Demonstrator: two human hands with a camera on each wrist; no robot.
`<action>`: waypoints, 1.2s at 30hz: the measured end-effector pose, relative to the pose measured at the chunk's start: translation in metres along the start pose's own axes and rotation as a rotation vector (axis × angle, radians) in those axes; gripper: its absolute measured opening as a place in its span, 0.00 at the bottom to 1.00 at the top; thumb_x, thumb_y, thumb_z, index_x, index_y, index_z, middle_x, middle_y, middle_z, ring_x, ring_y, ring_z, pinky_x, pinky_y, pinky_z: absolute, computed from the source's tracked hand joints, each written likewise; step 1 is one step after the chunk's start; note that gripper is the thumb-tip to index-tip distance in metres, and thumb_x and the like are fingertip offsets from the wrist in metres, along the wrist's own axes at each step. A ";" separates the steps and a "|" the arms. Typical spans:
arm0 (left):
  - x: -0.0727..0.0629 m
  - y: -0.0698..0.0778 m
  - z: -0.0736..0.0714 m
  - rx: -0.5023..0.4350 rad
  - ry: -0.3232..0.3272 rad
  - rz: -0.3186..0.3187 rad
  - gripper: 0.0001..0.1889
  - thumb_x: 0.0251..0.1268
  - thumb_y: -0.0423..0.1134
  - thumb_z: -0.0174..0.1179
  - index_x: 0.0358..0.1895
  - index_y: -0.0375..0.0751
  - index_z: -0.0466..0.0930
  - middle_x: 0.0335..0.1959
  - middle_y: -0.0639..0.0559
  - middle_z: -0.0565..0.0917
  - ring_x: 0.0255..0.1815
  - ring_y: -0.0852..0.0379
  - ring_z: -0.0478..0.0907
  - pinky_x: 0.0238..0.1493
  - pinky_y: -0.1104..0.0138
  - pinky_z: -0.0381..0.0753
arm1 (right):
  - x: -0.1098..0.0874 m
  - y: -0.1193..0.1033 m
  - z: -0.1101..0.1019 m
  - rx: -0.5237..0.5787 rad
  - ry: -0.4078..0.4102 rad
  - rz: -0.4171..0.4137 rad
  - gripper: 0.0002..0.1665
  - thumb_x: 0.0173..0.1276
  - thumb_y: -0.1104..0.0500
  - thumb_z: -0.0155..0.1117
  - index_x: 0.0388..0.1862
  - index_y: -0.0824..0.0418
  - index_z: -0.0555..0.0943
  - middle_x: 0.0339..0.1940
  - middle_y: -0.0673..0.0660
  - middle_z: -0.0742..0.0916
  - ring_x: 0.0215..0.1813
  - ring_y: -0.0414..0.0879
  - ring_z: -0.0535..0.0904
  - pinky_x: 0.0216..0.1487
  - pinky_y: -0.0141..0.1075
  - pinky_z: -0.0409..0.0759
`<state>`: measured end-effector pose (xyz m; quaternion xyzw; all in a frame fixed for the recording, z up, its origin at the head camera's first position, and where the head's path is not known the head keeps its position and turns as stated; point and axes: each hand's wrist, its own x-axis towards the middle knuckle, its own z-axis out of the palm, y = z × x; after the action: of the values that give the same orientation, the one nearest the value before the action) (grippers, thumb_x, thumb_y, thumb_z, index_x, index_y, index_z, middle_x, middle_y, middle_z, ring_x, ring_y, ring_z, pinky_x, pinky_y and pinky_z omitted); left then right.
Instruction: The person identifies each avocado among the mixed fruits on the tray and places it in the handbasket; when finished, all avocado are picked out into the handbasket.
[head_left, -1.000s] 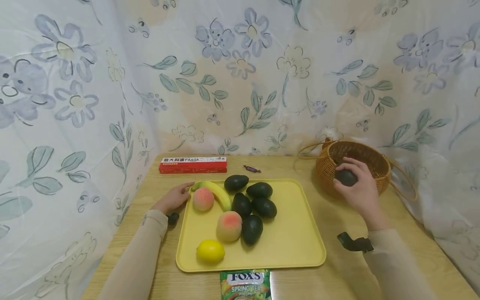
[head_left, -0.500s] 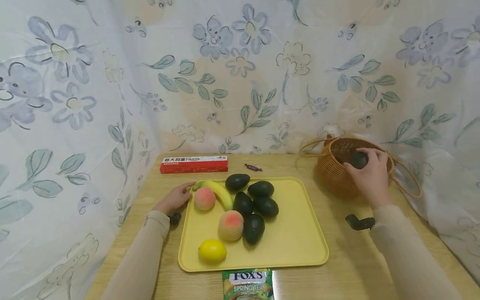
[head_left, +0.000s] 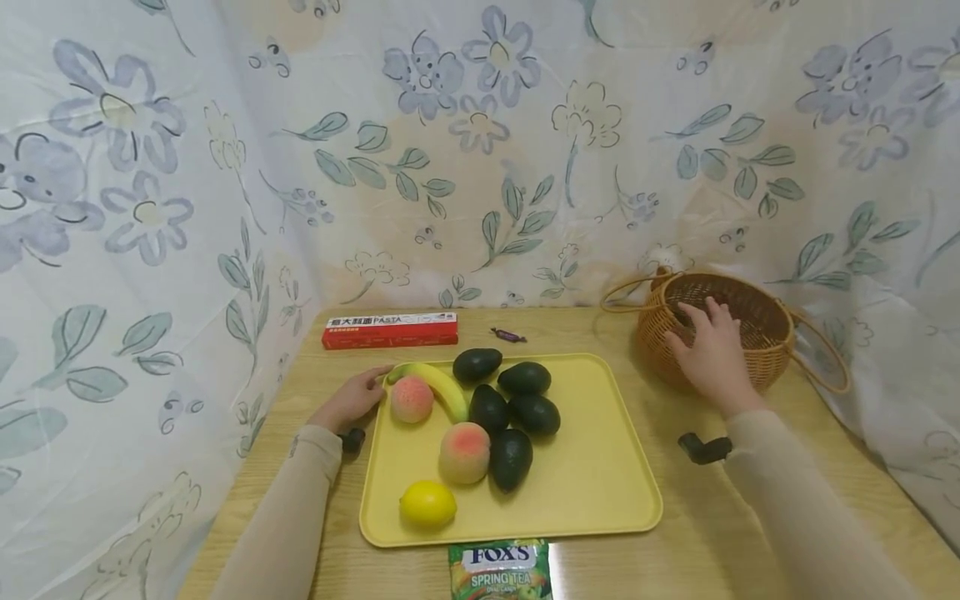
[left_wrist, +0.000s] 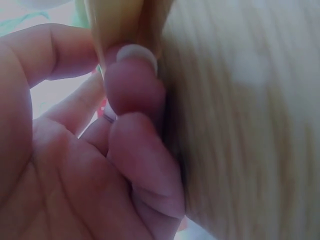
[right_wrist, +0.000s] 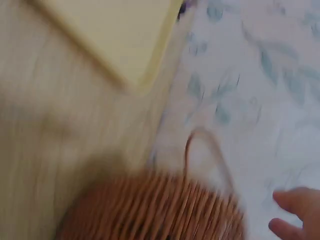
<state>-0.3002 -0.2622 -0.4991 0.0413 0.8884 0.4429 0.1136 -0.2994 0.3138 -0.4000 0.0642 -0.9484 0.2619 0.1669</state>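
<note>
- Half a second ago, a dark avocado was in the right hand (head_left: 708, 350); now it is gone from the fingers, and the hand has shifted a bit left.
- The right hand has let go. Its fingers are spread apart over the mouth of the brown basket (head_left: 654, 346), with the thumb out on the left.
- The left hand (head_left: 348, 400) grips the upper left rim of the yellow tray (head_left: 592, 475), with its fingers curled up by the edge.
- The basket is round and woven, with a loop handle on each side. It sits on the table (head_left: 577, 337), just right of the tray. The inside is dark and partly behind the hand, so I cannot tell if the avocado lies in there.
- The tray holds five dark avocados (head_left: 511, 460), two pink peaches (head_left: 465, 452), one banana (head_left: 446, 390) and one lemon (head_left: 427, 504). Some of the avocados touch each other, and the lemon lies alone near the front left corner.
</note>
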 end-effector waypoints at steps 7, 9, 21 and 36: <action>-0.003 0.003 0.003 -0.058 -0.007 -0.027 0.32 0.75 0.31 0.46 0.81 0.39 0.62 0.18 0.52 0.67 0.14 0.58 0.61 0.19 0.67 0.65 | -0.043 -0.092 0.047 0.205 -0.166 -0.216 0.25 0.73 0.65 0.68 0.67 0.66 0.78 0.71 0.68 0.74 0.70 0.68 0.71 0.67 0.64 0.71; -0.004 0.003 0.002 -0.050 -0.012 -0.034 0.32 0.75 0.32 0.46 0.81 0.40 0.62 0.18 0.52 0.68 0.14 0.58 0.62 0.20 0.67 0.65 | -0.059 -0.116 0.065 0.245 -0.233 -0.302 0.22 0.72 0.65 0.70 0.64 0.63 0.81 0.66 0.63 0.78 0.66 0.63 0.77 0.64 0.58 0.77; 0.001 -0.002 0.001 -0.043 0.003 -0.037 0.31 0.76 0.33 0.48 0.81 0.42 0.63 0.25 0.47 0.72 0.17 0.57 0.65 0.22 0.66 0.67 | -0.098 -0.165 0.121 0.054 -0.603 -0.478 0.24 0.72 0.54 0.72 0.63 0.58 0.80 0.62 0.60 0.78 0.60 0.55 0.77 0.61 0.50 0.80; 0.001 0.000 0.002 0.022 0.021 -0.010 0.31 0.75 0.32 0.49 0.81 0.40 0.64 0.27 0.47 0.70 0.21 0.56 0.66 0.27 0.65 0.68 | -0.111 -0.143 0.130 0.041 -0.545 -0.562 0.20 0.53 0.67 0.76 0.44 0.52 0.84 0.54 0.53 0.80 0.52 0.51 0.74 0.47 0.43 0.81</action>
<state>-0.3005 -0.2602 -0.5001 0.0334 0.8946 0.4329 0.1058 -0.2021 0.1284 -0.4760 0.3921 -0.8979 0.1984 -0.0272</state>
